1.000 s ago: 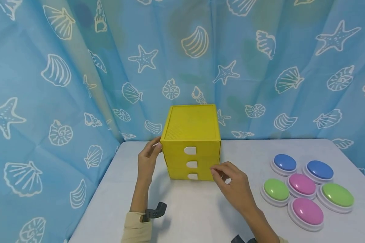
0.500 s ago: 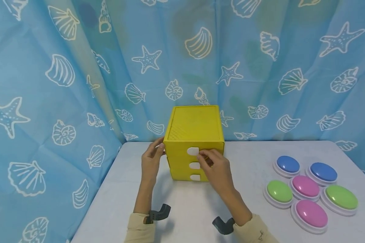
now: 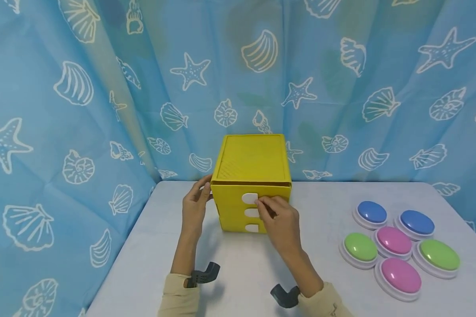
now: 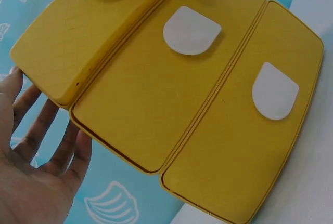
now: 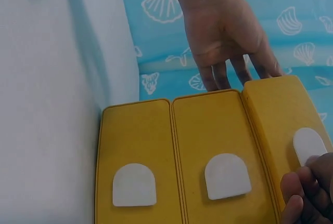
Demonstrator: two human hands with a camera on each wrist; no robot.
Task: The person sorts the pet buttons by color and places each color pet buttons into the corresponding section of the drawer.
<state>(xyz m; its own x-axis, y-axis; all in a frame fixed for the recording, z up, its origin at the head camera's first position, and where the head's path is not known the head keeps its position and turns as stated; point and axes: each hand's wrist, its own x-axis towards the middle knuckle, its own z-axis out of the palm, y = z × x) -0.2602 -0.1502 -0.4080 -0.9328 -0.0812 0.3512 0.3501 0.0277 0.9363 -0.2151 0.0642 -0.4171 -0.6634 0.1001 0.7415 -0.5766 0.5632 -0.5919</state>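
Note:
A yellow three-drawer box [image 3: 254, 158] stands on the table, each drawer front bearing a white tab handle. My right hand [image 3: 279, 220] pinches the top drawer's white handle [image 3: 250, 198]; in the right wrist view its fingertips meet at that handle [image 5: 309, 146]. The top drawer [image 4: 62, 42] sticks out slightly, with a dark gap under the box's lid. The middle drawer [image 4: 140, 94] and bottom drawer [image 4: 234, 141] sit flush. Against the box's left side rests my left hand [image 3: 194, 209], its fingers extended along the wall; the fingertips are partly hidden behind the box.
On the right of the white table [image 3: 143, 264] lie several round push buttons: blue [image 3: 372, 212], pink [image 3: 400, 275] and green [image 3: 360, 247], all on white bases. A blue curtain [image 3: 238, 79] with shell and starfish prints hangs behind and to the left.
My right hand has moved left and up from the box's right edge to the top handle, and the top drawer has come out a little. My left hand stays at the box's side.

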